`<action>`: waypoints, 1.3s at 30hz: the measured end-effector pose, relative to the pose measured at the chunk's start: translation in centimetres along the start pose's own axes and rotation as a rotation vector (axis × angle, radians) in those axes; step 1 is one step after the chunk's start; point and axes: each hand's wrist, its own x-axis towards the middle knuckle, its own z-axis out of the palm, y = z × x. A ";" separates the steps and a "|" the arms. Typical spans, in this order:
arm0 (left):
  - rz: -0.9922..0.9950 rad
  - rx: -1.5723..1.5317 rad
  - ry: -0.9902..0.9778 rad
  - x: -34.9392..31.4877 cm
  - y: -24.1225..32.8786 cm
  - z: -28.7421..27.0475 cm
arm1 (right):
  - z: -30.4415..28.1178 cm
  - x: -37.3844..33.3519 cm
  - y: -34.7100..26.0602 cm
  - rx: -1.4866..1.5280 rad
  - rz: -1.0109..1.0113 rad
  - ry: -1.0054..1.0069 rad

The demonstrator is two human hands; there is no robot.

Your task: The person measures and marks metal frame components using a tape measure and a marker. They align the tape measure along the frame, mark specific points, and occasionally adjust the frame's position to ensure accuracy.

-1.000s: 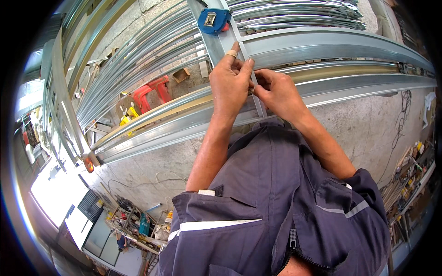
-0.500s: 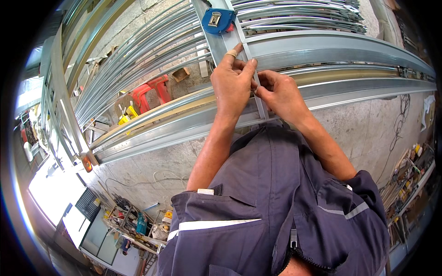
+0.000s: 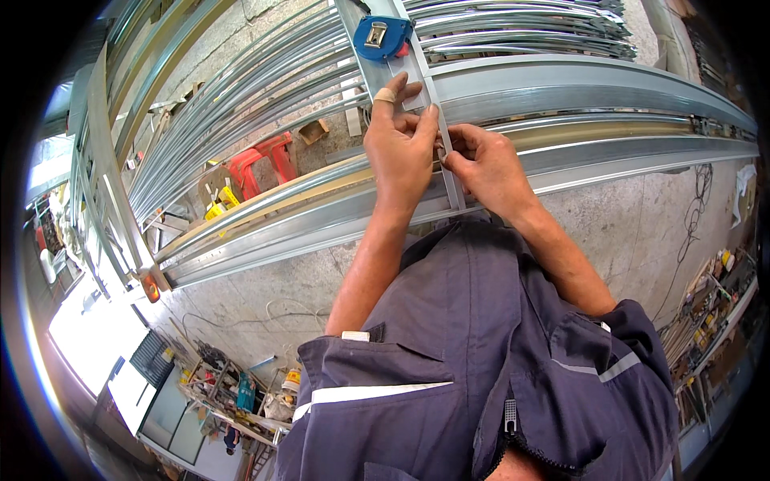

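Observation:
A narrow grey metal profile [image 3: 451, 178] runs away from me across long metal sections. My left hand [image 3: 401, 160] is at its left side, index finger raised and apart from the thumb, whose tip is by the profile's edge. A pale wrap circles that index finger; the hand's other fingers are bent and partly hidden. From the right, my right hand [image 3: 493, 168] reaches the same profile, thumb and forefinger pinched at its edge. Whatever lies in that pinch is too small to make out. Beyond my hands, a blue tape measure [image 3: 382, 38] rests on a wider metal strip.
Long thin metal rods [image 3: 265, 120] lie in a bundle at the far left. A red plastic stand [image 3: 265, 164] and yellow objects [image 3: 222, 200] are below them. Wide grey profiles [image 3: 561, 88] extend right. Cluttered shelving [image 3: 710, 321] stands at the near right, a cable [image 3: 699, 208] beyond.
My left index finger has lifted from the narrow profile and moved left, and the left hand has shifted slightly. My right hand keeps its pinch in nearly the same place.

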 end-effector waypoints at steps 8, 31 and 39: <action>-0.008 -0.018 -0.067 -0.3 0.5 -0.4 | -0.1 0.1 0.2 0.010 -0.007 -0.007; -0.012 0.006 -0.102 -0.2 0.5 -0.8 | 0.0 0.1 0.1 0.021 0.009 -0.003; 0.010 0.002 -0.111 0.1 -0.1 -0.9 | 0.0 0.2 0.5 -0.020 -0.017 -0.006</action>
